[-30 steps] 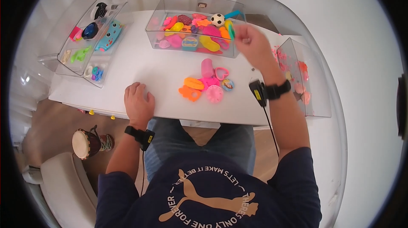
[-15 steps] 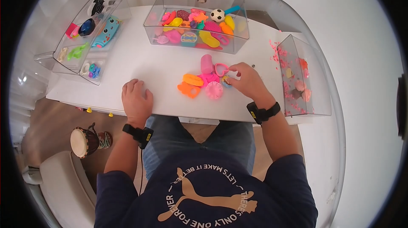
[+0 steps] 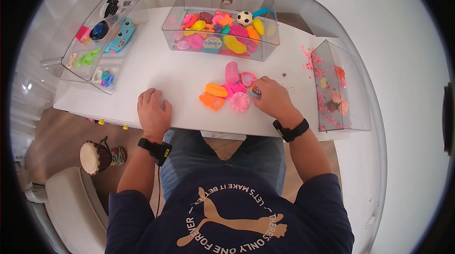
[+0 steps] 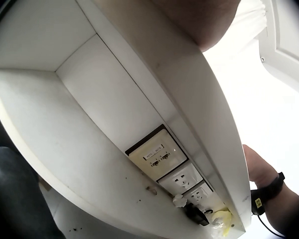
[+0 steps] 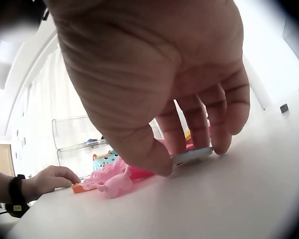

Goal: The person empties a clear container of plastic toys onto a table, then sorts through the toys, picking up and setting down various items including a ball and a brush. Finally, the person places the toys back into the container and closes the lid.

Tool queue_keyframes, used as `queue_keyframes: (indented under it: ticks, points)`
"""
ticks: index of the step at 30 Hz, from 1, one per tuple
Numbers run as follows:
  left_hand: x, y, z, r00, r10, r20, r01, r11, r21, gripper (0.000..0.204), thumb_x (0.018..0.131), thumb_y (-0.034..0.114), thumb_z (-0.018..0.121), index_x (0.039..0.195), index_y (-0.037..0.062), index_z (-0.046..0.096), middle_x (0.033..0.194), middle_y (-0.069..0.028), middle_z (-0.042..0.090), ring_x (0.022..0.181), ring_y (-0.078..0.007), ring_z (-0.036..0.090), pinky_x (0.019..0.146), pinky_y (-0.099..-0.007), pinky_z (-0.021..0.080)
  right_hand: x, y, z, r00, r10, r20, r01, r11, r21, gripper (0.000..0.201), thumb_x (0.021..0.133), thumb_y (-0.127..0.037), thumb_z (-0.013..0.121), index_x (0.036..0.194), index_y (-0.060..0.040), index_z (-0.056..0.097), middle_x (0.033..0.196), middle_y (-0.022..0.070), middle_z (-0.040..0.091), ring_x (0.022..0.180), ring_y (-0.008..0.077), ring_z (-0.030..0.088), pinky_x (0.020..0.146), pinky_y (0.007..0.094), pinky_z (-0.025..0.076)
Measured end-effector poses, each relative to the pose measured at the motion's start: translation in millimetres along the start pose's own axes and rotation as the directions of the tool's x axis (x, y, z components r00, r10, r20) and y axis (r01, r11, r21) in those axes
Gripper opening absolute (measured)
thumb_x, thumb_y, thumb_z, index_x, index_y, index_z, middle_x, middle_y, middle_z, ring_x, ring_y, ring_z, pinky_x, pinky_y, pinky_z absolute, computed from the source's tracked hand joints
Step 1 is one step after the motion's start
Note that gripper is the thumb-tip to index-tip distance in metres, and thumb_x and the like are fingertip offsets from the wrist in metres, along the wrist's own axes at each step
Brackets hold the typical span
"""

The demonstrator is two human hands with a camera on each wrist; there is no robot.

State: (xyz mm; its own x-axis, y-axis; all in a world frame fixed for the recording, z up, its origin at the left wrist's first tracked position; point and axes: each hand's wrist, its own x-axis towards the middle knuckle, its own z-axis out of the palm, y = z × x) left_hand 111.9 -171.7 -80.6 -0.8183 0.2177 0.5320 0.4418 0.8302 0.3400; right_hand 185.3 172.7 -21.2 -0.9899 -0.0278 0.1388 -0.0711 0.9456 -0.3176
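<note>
My right hand (image 3: 274, 98) pinches a small round blue piece (image 3: 256, 92) at the right of a group of toys on the white table. From the right wrist, thumb and fingertips of the hand (image 5: 164, 84) meet the edges of this flat disc (image 5: 193, 156), low over the tabletop. Beside it lie a pink scalloped round (image 3: 240, 102), a pink heart frame (image 3: 248, 79), a pink cylinder (image 3: 232, 72) and orange pieces (image 3: 211, 101). My left hand (image 3: 154, 114) rests on the table at the left, holding nothing.
A clear bin (image 3: 220, 55) of colourful toys stands at the back. Another clear bin (image 3: 355, 116) with pink bits is at the right. Clear trays (image 3: 57, 67) with toys stand at the left. The table's front edge (image 3: 222, 134) runs near my lap.
My right hand has come down from the back bin, where it held a green piece that it has let go, to the toy group and taken hold of the round blue piece. My left hand stays put.
</note>
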Motion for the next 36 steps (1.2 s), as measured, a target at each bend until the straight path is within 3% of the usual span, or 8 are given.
queue_keyframes:
  ticks: [9, 15, 18, 21, 24, 27, 33, 36]
  points:
    - [-1, -1, 1, 1.0, -0.004, 0.001, 0.004, 1.0, 0.001, 0.03, 0.077, 0.01, 0.066, 0.105, 0.0011, 0.063, 0.115, -0.0147, 0.06, 0.111, -0.036, 0.053, 0.096, -0.0466, 0.044, 4, 20, -4, 1.0, -0.009, -0.012, 0.01, 0.996, 0.085, 0.016, 0.082, -0.012, 0.063, 0.097, -0.0061, 0.066, 0.087, 0.0137, 0.067, 0.082, 0.0334, 0.065, 0.073, 0.041, 0.052]
    - [1, 0, 0, 1.0, -0.011, 0.004, 0.011, 1.0, 0.011, 0.03, 0.077, 0.011, 0.066, 0.105, 0.0014, 0.062, 0.115, -0.0149, 0.06, 0.112, -0.0363, 0.053, 0.096, -0.0469, 0.044, 47, 7, -50, 0.985, 0.032, 0.167, -0.097, 0.913, 0.397, 0.025, 0.085, -0.013, 0.065, 0.106, -0.0009, 0.067, 0.08, 0.0085, 0.065, 0.075, 0.0138, 0.062, 0.067, 0.029, 0.051]
    - [-1, -1, 1, 1.0, -0.004, -0.005, 0.004, 1.0, 0.008, 0.03, 0.077, 0.011, 0.066, 0.105, 0.0014, 0.062, 0.115, -0.015, 0.06, 0.111, -0.0364, 0.053, 0.096, -0.047, 0.044, 80, -13, -77, 0.953, 0.141, 0.267, -0.264, 0.82, 0.508, 0.025, 0.086, -0.011, 0.064, 0.107, 0.001, 0.067, 0.081, 0.0056, 0.065, 0.075, 0.0105, 0.062, 0.065, 0.0256, 0.05]
    - [-1, -3, 3, 1.0, 0.007, -0.012, -0.007, 1.0, 0.001, 0.03, 0.077, 0.011, 0.067, 0.105, 0.0014, 0.062, 0.115, -0.0151, 0.06, 0.111, -0.0364, 0.053, 0.095, -0.047, 0.044, 114, -9, -77, 0.965, 0.255, -0.053, -0.082, 0.489, 0.868, 0.024, 0.087, -0.01, 0.064, 0.108, 0.0004, 0.068, 0.082, 0.0033, 0.066, 0.071, 0.0107, 0.061, 0.063, 0.0247, 0.05]
    - [-1, -3, 1, 1.0, 0.006, -0.016, -0.006, 1.0, -0.017, 0.03, 0.077, 0.011, 0.067, 0.105, 0.0016, 0.062, 0.115, -0.0151, 0.06, 0.111, -0.0364, 0.053, 0.095, -0.0469, 0.044, 112, -15, -78, 0.904, 0.37, -0.211, -0.019, 0.529, 0.848, 0.024, 0.087, -0.009, 0.065, 0.11, -0.001, 0.068, 0.09, 0.003, 0.066, 0.071, 0.0102, 0.06, 0.064, 0.0252, 0.05]
    - [-1, -3, 0, 1.0, 0.009, -0.015, -0.009, 1.0, -0.016, 0.029, 0.077, 0.011, 0.067, 0.105, 0.0017, 0.062, 0.115, -0.015, 0.06, 0.111, -0.0362, 0.053, 0.095, -0.0466, 0.044, 86, 1, -54, 0.984, 0.156, -0.09, -0.07, 0.79, 0.61, 0.033, 0.084, -0.012, 0.069, 0.116, -0.0034, 0.066, 0.098, 0.0071, 0.07, 0.072, 0.0119, 0.063, 0.066, 0.0291, 0.053]
    - [0, 0, 0, 1.0, 0.015, -0.022, -0.015, 1.0, -0.004, 0.028, 0.077, 0.009, 0.066, 0.104, 0.0017, 0.062, 0.113, -0.0158, 0.06, 0.11, -0.0368, 0.054, 0.094, -0.0469, 0.045, 18, -5, -8, 0.99, -0.129, 0.05, 0.098, 0.911, 0.4, 0.036, 0.078, -0.019, 0.075, 0.11, -0.0054, 0.066, 0.107, 0.0108, 0.064, 0.087, 0.022, 0.064, 0.076, 0.0345, 0.053]
    - [0, 1, 0, 1.0, 0.012, -0.026, -0.012, 1.0, -0.002, 0.027, 0.077, 0.008, 0.066, 0.103, 0.0016, 0.061, 0.113, -0.0161, 0.061, 0.109, -0.0374, 0.054, 0.093, -0.0469, 0.046, 0, -31, -6, 0.994, -0.093, 0.062, 0.075, 0.967, 0.244, 0.044, 0.074, -0.024, 0.077, 0.112, -0.0068, 0.064, 0.107, 0.0119, 0.061, 0.099, 0.0289, 0.062, 0.082, 0.0395, 0.053]
